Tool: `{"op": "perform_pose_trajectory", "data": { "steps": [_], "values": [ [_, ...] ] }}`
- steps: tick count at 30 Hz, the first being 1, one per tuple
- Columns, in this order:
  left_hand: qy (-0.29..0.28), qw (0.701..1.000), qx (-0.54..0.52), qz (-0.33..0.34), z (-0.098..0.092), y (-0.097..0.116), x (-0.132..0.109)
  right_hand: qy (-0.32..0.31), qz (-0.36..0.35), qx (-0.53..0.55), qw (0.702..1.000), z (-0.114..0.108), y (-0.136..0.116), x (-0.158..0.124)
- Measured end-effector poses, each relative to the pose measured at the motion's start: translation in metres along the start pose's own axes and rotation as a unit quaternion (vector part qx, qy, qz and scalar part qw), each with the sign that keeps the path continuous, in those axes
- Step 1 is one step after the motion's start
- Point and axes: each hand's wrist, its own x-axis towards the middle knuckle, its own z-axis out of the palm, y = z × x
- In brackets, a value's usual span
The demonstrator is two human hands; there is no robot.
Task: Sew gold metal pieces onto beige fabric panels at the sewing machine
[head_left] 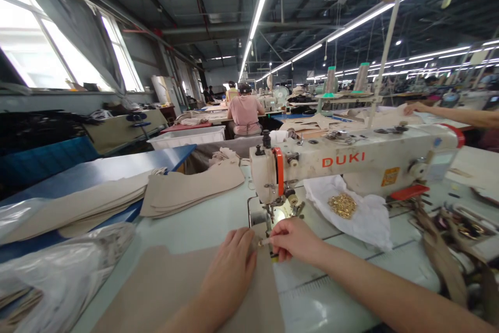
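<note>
The right hand's (296,242) fingers pinch a small pale tab (264,242) at 6 o'clock of the white sewing machine (351,161) head; left hand (230,265) flat on tan fabric panel (163,286).

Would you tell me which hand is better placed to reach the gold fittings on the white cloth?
Right, probably: the right hand sits nearest the gold fittings, pinching a small item; the left hand lies flat on the beige fabric, farther off.

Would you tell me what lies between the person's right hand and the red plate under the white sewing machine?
In the head view, a crumpled white cloth holding gold metal fittings lies between the right hand and the red plate.
</note>
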Motion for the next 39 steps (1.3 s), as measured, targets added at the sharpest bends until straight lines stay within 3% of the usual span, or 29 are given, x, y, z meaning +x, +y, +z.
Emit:
{"op": "perform_pose_trajectory", "data": {
  "steps": [8,14,21,26,31,34,37,38,39],
  "values": [
    [0.027,0.999,-0.026,0.016,0.005,-0.003,0.001,-0.012,0.075,-0.006,0.997,0.002,-0.013,0.013],
    [0.029,0.996,-0.046,0.076,0.005,-0.004,0.014,-0.012,0.101,-0.025,0.995,0.003,-0.02,0.014],
    [0.016,0.993,0.016,0.119,0.009,0.004,0.025,-0.019,0.122,-0.068,0.99,0.0,-0.023,0.018],
    [0.01,0.99,0.03,0.135,0.009,0.004,0.029,-0.025,0.082,-0.127,0.988,-0.002,-0.02,0.018],
    [0.016,0.991,0.005,0.134,0.011,-0.001,0.031,0.019,-0.039,-0.238,0.97,-0.013,-0.012,-0.003],
    [0.018,0.99,-0.009,0.139,0.013,-0.005,0.03,-0.008,-0.157,-0.343,0.926,-0.026,-0.003,-0.028],
    [0.021,0.989,-0.019,0.147,0.015,-0.008,0.03,-0.095,-0.361,-0.548,0.749,-0.036,0.004,-0.052],
    [0.023,0.988,-0.023,0.15,0.016,-0.009,0.03,-0.104,-0.397,-0.581,0.703,-0.038,0.005,-0.057],
    [0.025,0.987,-0.027,0.154,0.016,-0.01,0.03,-0.105,-0.417,-0.598,0.677,-0.039,0.006,-0.06]
  ]
}}
